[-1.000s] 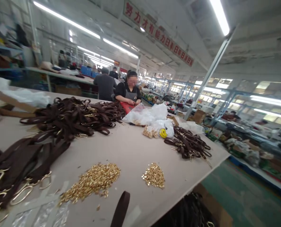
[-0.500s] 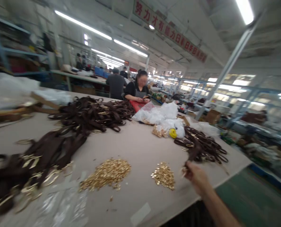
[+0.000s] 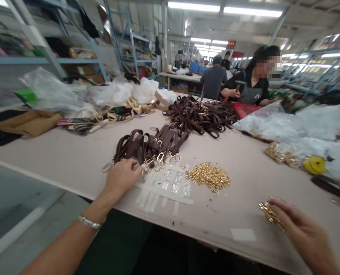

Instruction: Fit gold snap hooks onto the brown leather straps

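My left hand point(image 3: 122, 177) is at the near end of a bundle of dark brown straps point(image 3: 135, 147) with gold snap hooks point(image 3: 160, 157). Its thumb stands apart from the fingers beside the hooks; the fingertips are partly hidden among the straps. At the right, my right hand point(image 3: 304, 229) is closed, thumb and fingers together, at a small pile of gold metal pieces point(image 3: 268, 214). Whether it grips any of them is hidden. Between the hands lies a larger pile of gold pieces point(image 3: 210, 176).
Taped clear bags point(image 3: 177, 185) lie beside the larger pile. Behind are a heap of brown straps point(image 3: 201, 116), plastic bags point(image 3: 310, 126) and a yellow item point(image 3: 314, 165). Across the table a co-worker point(image 3: 250, 84) holds a hammer. A cardboard piece point(image 3: 29, 122) lies left.
The view has turned left. My left hand has come into view at the straps. My right hand has moved left from the right-hand strap heap to the small gold pile.
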`<state>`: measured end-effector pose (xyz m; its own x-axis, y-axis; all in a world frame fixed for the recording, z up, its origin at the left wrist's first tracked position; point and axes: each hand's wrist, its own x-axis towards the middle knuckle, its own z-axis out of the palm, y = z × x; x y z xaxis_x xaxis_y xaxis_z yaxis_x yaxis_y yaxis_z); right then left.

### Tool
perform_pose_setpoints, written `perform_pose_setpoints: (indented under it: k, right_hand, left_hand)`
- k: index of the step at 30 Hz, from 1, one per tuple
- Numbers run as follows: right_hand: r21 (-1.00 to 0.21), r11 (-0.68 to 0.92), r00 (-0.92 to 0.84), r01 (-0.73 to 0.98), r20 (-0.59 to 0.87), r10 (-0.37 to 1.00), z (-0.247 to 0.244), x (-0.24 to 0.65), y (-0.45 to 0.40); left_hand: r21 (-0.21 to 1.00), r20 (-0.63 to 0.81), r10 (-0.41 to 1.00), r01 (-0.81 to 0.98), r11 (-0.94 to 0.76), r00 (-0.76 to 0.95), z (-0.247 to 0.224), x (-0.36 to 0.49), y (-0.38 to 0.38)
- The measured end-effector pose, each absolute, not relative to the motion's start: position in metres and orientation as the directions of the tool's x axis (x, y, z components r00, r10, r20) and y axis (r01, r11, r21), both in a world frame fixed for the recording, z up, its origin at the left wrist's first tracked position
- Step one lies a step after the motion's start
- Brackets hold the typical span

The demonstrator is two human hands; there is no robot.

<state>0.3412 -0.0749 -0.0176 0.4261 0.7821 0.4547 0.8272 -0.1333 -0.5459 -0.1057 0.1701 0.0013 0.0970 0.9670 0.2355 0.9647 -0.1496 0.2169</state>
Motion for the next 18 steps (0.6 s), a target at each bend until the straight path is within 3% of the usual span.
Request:
perform_pose_setpoints:
  k: [4, 8, 15, 18]
  right_hand:
    - [-0.346, 0.097, 0.069, 0.933, 0.438, 0.896, -0.046, 0.272, -0.054]
    - [-0.135, 0.181, -0.107, 0.974, 0.431, 0.896, -0.057, 0.221, -0.031]
    - [0.254, 0.404, -0.475, 0.879, 0.557, 0.682, -0.063, 0.231, -0.011]
    - [0.318, 0.39, -0.503, 0.864, 0.551, 0.666, -0.058, 0.234, -0.003]
  left_hand:
    - [0.231, 0.201, 0.977, 0.965, -0.122, 0.075, -0.003, -0.092, 0.173]
    - [0.282, 0.197, 0.98, 0.958, -0.061, 0.004, -0.003, -0.086, 0.169]
    - [0.378, 0.197, 0.98, 0.925, -0.04, -0.038, -0.007, -0.072, 0.165]
    - [0.458, 0.155, 0.985, 0.889, -0.006, -0.073, -0.009, -0.073, 0.17]
